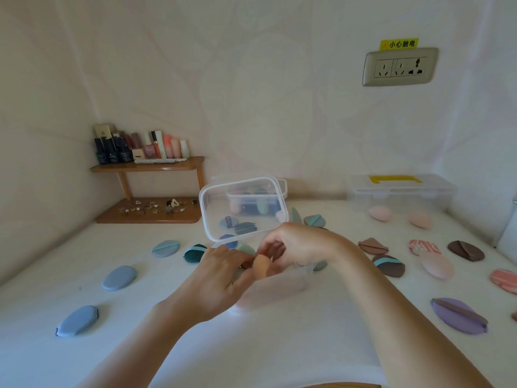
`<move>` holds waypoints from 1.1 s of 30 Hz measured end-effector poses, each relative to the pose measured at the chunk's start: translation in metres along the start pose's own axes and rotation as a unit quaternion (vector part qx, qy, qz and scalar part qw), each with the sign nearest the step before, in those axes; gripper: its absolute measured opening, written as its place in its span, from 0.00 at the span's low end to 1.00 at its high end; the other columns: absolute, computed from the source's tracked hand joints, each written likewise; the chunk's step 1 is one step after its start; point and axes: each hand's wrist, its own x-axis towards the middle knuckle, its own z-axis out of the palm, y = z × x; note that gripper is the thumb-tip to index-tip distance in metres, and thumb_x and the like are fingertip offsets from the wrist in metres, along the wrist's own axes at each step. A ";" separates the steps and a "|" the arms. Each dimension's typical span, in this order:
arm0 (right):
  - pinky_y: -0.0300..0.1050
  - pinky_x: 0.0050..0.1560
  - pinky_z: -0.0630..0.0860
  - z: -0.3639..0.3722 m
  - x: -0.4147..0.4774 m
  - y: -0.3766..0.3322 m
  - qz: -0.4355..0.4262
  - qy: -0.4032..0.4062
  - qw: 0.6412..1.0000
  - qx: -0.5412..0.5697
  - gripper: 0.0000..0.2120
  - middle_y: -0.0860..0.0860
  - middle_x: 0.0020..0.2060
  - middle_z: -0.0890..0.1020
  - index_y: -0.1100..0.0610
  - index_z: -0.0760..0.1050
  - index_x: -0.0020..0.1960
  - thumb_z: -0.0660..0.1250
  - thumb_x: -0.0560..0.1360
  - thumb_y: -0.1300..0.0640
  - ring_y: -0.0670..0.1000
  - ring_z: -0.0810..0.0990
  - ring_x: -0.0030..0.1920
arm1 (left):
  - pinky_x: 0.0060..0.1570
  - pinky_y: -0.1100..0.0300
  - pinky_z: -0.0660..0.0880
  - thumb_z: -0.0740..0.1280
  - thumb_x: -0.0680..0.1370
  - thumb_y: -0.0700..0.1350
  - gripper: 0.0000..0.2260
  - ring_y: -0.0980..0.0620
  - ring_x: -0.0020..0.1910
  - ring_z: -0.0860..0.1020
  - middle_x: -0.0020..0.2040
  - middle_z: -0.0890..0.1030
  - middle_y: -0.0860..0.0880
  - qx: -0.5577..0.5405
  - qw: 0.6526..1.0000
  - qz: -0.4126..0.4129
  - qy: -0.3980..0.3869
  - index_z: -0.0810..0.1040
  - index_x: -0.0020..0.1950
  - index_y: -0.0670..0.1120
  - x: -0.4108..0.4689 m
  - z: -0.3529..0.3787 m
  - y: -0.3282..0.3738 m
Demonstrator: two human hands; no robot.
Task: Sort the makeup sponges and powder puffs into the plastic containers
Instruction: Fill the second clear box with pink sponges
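Observation:
A peach makeup sponge [261, 265] sits between my two hands, low over a clear plastic container [282, 285] at the table's middle. My right hand [298, 245] curls its fingers round the sponge. My left hand [221, 275] reaches in from the left, fingertips touching the sponge and the container's rim. The container's clear lid [243, 210] stands tilted up behind my hands. Blue puffs [119, 277] lie to the left. Brown puffs [373, 245], pink puffs and a purple puff [458, 315] lie to the right.
A second clear container [256, 196] holding sponges stands behind the lid. A large clear box [400, 189] is at the back right, with two pink egg sponges [380, 212] in front of it. A wooden shelf [148, 165] with bottles fills the back left corner.

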 end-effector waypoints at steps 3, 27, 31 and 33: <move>0.51 0.55 0.79 0.006 0.002 -0.006 0.000 0.022 0.999 -0.042 0.13 0.46 0.46 0.84 0.48 0.79 0.49 0.75 0.67 0.59 0.49 0.82 0.49 | 0.53 0.67 0.64 0.39 0.68 0.75 0.39 0.55 0.47 0.70 0.46 0.78 0.54 -0.019 1.000 -0.012 0.016 0.75 0.56 0.50 -0.003 -0.004 0.004; 0.38 0.49 0.76 0.005 0.004 0.001 0.008 0.050 0.999 0.009 0.07 0.51 0.43 0.86 0.53 0.81 0.47 0.70 0.72 0.63 0.45 0.83 0.44 | 0.47 0.66 0.64 0.51 0.76 0.55 0.11 0.60 0.45 0.68 0.42 0.70 0.62 -0.012 0.999 0.031 -0.017 0.72 0.42 0.57 0.001 0.004 -0.015; 0.38 0.52 0.76 -0.002 -0.002 -0.003 -0.001 0.042 0.999 -0.023 0.11 0.44 0.44 0.85 0.52 0.83 0.48 0.65 0.75 0.63 0.45 0.82 0.49 | 0.59 0.66 0.64 0.49 0.75 0.60 0.19 0.62 0.58 0.66 0.54 0.69 0.62 -0.034 0.999 -0.010 -0.019 0.76 0.56 0.62 0.001 0.005 -0.016; 0.35 0.51 0.77 -0.004 -0.002 -0.003 -0.009 0.067 0.998 0.003 0.14 0.43 0.41 0.85 0.51 0.83 0.43 0.63 0.74 0.66 0.42 0.83 0.45 | 0.60 0.61 0.65 0.49 0.76 0.60 0.18 0.62 0.57 0.68 0.55 0.71 0.63 -0.030 0.999 -0.009 -0.025 0.76 0.56 0.62 0.002 0.007 -0.017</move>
